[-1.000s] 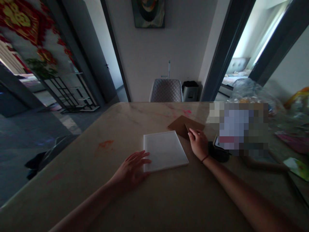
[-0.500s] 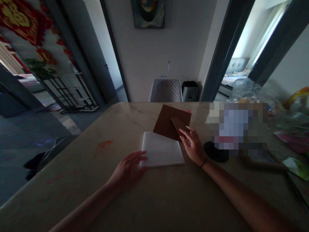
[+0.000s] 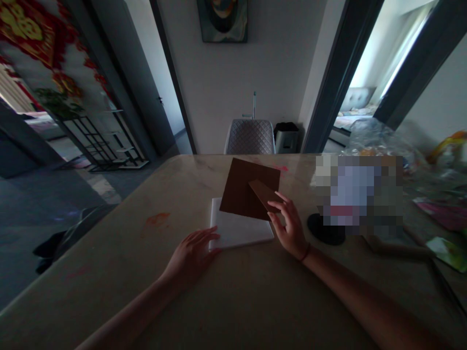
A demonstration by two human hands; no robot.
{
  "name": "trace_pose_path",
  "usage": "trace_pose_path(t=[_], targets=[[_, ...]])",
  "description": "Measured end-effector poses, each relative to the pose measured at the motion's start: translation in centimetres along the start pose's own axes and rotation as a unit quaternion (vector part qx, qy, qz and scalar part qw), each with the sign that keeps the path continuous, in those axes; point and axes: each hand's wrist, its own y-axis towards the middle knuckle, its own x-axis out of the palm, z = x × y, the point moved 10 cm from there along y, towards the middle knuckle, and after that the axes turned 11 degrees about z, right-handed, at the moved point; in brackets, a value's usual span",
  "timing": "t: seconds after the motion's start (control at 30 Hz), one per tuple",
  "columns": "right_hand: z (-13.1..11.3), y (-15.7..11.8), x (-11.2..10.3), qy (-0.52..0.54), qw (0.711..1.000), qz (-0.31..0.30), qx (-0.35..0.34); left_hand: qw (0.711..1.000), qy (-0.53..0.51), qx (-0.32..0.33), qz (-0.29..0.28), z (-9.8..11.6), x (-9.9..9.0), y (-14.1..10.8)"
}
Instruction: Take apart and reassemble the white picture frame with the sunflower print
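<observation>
My right hand [image 3: 290, 226] pinches the narrow stand leg of a brown photo frame backing board [image 3: 242, 187]. The board is tilted, and its lower part covers the upper part of a flat white rectangular panel [image 3: 239, 233]. Whether board and panel touch, I cannot tell. At the panel's lower left corner, my left hand [image 3: 191, 250] has its fingers over the left edge and its thumb by the bottom edge. The panel's far right part is partly hidden behind the board and my right fingers.
A black round base [image 3: 326, 229] stands right of my right hand, beneath a blurred-out patch. Farther right lie a brown frame [image 3: 397, 248], clear plastic wrapping [image 3: 379, 136] and a green-white packet [image 3: 447, 253]. A quilted chair [image 3: 250, 137] stands beyond the table's far edge.
My right hand has brought the brown backing board left and nearer, farther over the white panel. The panel has turned slightly, with my left hand still at its corner.
</observation>
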Motion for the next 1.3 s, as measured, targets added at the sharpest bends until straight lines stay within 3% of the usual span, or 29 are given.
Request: trace_pose_path(t=[0.13, 0.37, 0.5, 0.73, 0.9, 1.0, 1.1, 1.3], targets=[[-1.1, -0.9, 1.6, -0.008, 0.997, -0.070, -0.016, 1.000, -0.006, -0.006, 0.019, -0.2, -0.2, -0.1], [-0.4, -1.1, 2.1, 0.052, 0.995, -0.082, 0.019, 0.998, -0.016, -0.031, 0.049, -0.4, -0.9, -0.2], [-1.3, -1.2, 2.3, 0.073, 0.992, -0.105, 0.016, 0.999, -0.025, -0.031, 0.028, -0.4, -0.6, -0.1], [-2.4, -1.0, 1.7, 0.055, 0.995, -0.083, 0.001, 0.999, -0.029, -0.021, -0.007, -0.4, 0.1, -0.3], [-2.2, -1.4, 2.2, 0.081, 0.991, -0.106, 0.007, 0.999, -0.029, -0.009, -0.023, -0.3, 0.4, -0.4], [-1.9, -1.9, 3.1, 0.095, 0.984, -0.150, 0.007, 0.999, -0.028, -0.006, -0.017, -0.2, 0.2, -0.4], [-1.0, -2.3, 3.7, 0.106, 0.979, -0.172, 0.038, 0.999, -0.033, 0.003, -0.007, 0.2, -0.1, -0.3], [2.1, -1.9, 3.4, 0.159, 0.967, -0.112, 0.166, 0.999, -0.031, -0.025, 0.025, -0.4, -0.4, -0.2]])
